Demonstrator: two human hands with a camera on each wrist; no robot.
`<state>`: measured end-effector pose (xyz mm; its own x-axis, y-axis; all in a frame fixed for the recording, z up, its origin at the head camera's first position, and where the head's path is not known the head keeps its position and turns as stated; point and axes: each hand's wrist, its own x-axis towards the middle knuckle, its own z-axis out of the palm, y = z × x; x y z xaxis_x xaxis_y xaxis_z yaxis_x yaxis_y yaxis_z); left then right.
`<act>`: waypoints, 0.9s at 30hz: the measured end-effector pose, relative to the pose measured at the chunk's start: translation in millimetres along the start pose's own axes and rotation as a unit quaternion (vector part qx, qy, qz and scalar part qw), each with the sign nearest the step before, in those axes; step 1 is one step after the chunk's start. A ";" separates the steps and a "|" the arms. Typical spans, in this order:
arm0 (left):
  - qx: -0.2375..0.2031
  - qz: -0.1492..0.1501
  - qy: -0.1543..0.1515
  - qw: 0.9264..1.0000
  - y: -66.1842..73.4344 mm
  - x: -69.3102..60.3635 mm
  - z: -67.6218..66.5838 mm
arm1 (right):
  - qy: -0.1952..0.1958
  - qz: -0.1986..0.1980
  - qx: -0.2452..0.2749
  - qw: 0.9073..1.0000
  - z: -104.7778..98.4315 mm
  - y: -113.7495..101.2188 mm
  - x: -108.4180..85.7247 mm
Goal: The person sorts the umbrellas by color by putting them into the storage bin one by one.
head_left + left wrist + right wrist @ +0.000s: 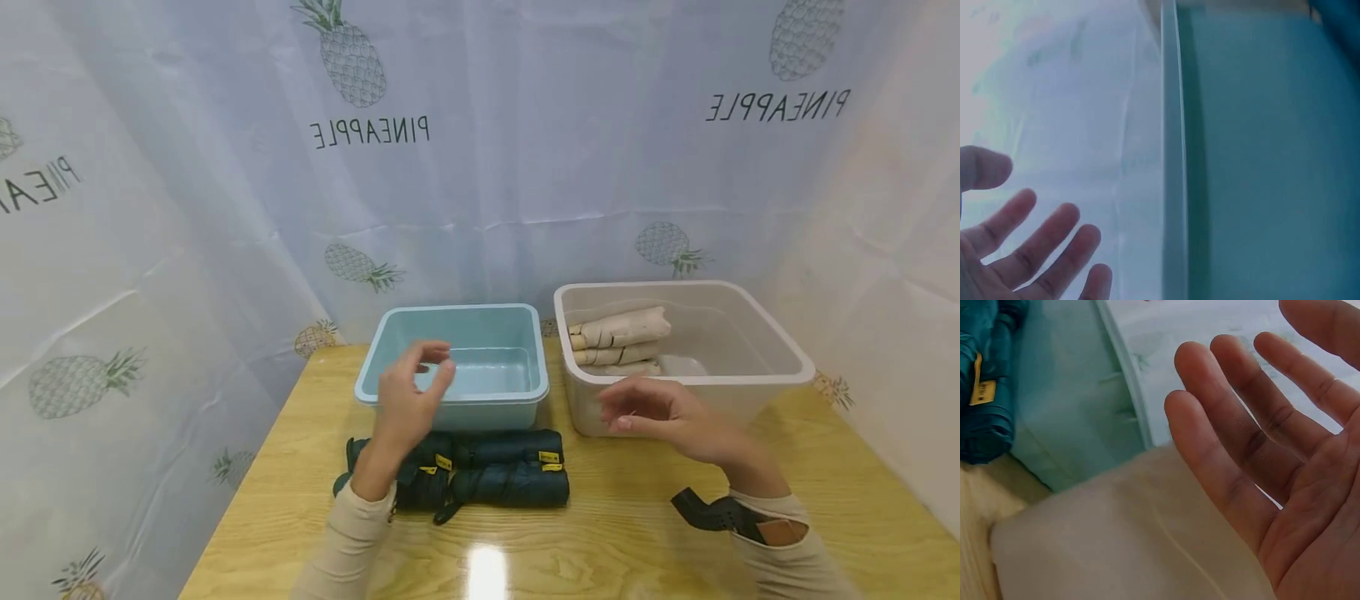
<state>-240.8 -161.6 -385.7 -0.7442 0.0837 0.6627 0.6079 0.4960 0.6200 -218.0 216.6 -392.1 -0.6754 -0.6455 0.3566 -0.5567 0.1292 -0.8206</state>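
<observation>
Table (615, 550): nothing gripped, snag risk noted

Pale bin (727, 333) stands beyond the fingers of the right hand (675, 421); blue bin (495, 412) lies under or beyond those of the left hand (405, 404). Dark bundles (510, 485) lie nearside of the left fingers; beige rolls (626, 327), inside the pale bin, past the right fingertips. All fingers: relaxed, parted, gripping nothing. Judged risk: a low reach snagging the dark strap (708, 510), behind the right fingers, on a bin.

Head view from above, facing forward-down, wrist views close, all sharing blue bin (487, 414)
</observation>
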 end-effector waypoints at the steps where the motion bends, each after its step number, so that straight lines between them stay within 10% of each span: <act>1: 0.022 -0.013 0.004 1.000 -7.9 2.4 -7.9 | -0.003 0.007 -0.013 1.000 4.8 2.5 3.1; 13: 0.189 -0.169 -0.064 0.965 -70.0 9.5 -59.7 | -0.053 0.053 -0.122 0.990 48.9 28.0 27.3; 27: 0.104 -0.209 -0.135 0.963 -109.3 1.0 -77.0 | -0.082 0.109 -0.285 0.949 83.3 40.5 31.6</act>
<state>-286.7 -282.3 -420.5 -0.9736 0.0465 0.2234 0.1923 0.6947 0.6932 -221.6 138.7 -451.3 -0.7464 -0.6589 0.0939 -0.6152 0.6293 -0.4750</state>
